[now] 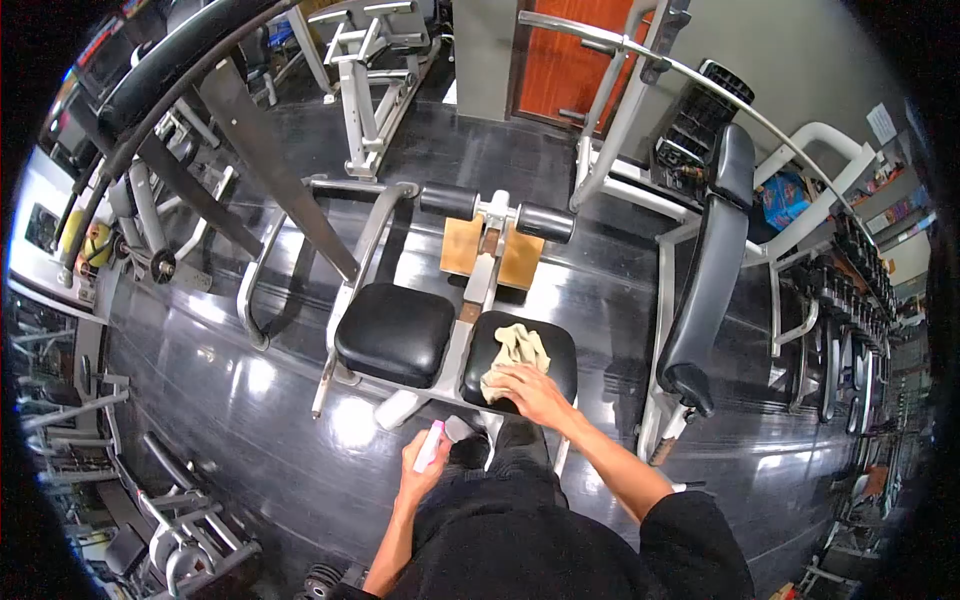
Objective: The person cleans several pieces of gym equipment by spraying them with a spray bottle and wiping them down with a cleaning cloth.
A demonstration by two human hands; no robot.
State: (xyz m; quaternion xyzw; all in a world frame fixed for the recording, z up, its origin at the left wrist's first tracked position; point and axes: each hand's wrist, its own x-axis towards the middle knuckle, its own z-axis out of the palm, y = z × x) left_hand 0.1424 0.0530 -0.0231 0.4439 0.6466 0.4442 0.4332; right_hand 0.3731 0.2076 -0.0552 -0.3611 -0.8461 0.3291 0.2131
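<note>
My right hand [531, 392] presses a crumpled pale yellow cloth [520, 347] onto the right black padded seat [478, 362] of a gym machine. The fingers are bent over the cloth's near edge, and its far part lies bunched across the pad. Lower and to the left, my left hand [413, 468] is wrapped round a spray bottle [431, 446] with a pink and white top. Most of the bottle is hidden by the hand. A second black seat [396, 334] sits beside the first, just beyond my left hand.
Two black rollers [546, 222] on a silver post [484, 275] stand beyond the seats. A tall padded backrest [706, 290] rises on the right. Slanting metal bars [285, 165] cross the left side. Dumbbell racks [850, 300] line the far right.
</note>
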